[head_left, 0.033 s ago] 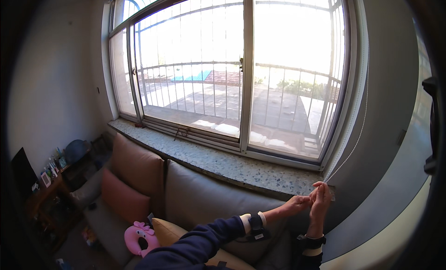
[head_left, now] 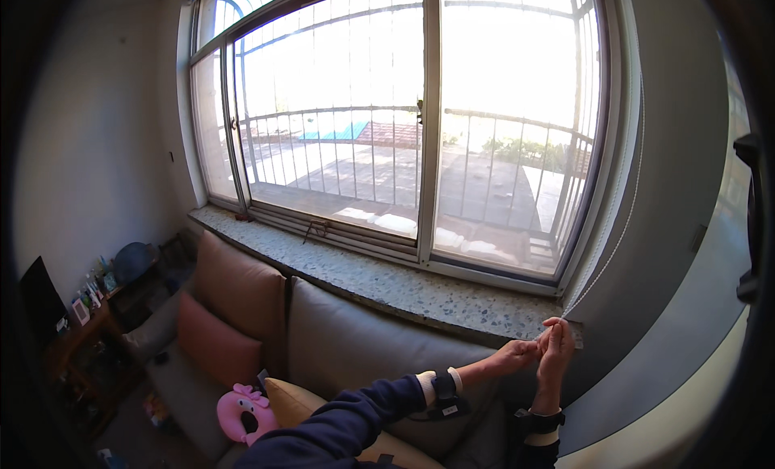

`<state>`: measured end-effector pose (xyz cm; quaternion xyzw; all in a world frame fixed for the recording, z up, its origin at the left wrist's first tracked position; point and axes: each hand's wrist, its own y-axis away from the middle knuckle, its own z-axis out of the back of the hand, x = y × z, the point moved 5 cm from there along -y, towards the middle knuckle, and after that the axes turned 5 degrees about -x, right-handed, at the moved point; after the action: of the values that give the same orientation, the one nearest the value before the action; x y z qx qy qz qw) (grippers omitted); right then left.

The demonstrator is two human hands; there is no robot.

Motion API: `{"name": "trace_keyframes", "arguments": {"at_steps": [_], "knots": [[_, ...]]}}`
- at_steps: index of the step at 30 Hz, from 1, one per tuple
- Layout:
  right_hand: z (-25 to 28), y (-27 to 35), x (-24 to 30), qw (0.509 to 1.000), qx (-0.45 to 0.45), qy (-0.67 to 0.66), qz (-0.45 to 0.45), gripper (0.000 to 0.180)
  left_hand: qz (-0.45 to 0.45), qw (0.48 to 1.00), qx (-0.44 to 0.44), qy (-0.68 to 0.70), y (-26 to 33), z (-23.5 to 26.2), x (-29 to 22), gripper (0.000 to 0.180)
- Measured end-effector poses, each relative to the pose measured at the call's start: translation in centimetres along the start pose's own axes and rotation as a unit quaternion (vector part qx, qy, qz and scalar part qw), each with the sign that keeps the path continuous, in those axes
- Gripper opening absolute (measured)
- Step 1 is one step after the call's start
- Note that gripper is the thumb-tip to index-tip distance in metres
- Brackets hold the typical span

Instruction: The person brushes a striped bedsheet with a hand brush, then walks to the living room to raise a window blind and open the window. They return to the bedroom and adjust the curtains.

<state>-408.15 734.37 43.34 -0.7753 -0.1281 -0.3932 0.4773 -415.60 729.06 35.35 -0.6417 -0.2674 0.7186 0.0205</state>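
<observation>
A thin white blind cord [head_left: 615,247] hangs down the right side of the window frame and ends at my hands. My right hand [head_left: 557,345] is raised upright, its fingers pinched on the cord's lower end just over the stone sill [head_left: 379,283]. My left hand [head_left: 517,356] reaches in from the left and touches the right one, its fingertips closed on the same cord. Both wrists wear dark bands, and my left arm is in a navy sleeve with a white cuff.
A large barred sliding window [head_left: 424,122] fills the wall ahead. Below it stands a grey-brown sofa [head_left: 347,348] with a pink cushion [head_left: 216,344], a yellow cushion [head_left: 295,400] and a pink neck pillow [head_left: 245,414]. A cluttered wooden side table [head_left: 85,324] stands at the left.
</observation>
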Motion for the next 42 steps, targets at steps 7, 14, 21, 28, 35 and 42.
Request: {"name": "trace_keyframes", "arguments": {"at_steps": [7, 14, 21, 28, 35, 42], "knots": [[1.0, -0.7, -1.4, 0.993, -0.089, 0.078, 0.003, 0.023, -0.063, 0.992, -0.103, -0.021, 2.5, 1.7, -2.7, 0.033], [-1.9, 1.4, -6.3, 0.981, -0.033, 0.189, 0.029, 0.025, 0.055, 0.981, -0.185, 0.011, 10.4, 5.5, -1.7, 0.031], [-3.0, 2.9, -9.0, 0.949, -0.061, 0.294, 0.093, 0.048, 0.078, 0.968, -0.225, 0.077, 14.3, 7.6, -0.6, 0.03], [-10.1, 7.7, -9.2, 0.943, -0.086, 0.301, 0.11, 0.048, 0.079, 0.937, -0.328, 0.089, 22.9, 9.8, -1.7, 0.023], [-32.8, 28.5, -6.5, 0.96, 0.242, 0.025, -0.14, 0.03, 0.014, 0.897, -0.43, 0.1, 45.5, 12.5, -7.9, 0.018], [-54.5, 51.1, 2.4, 0.835, 0.538, -0.045, -0.112, 0.024, 0.08, 0.812, -0.576, 0.044, 76.6, 12.7, -17.2, 0.026]]}}
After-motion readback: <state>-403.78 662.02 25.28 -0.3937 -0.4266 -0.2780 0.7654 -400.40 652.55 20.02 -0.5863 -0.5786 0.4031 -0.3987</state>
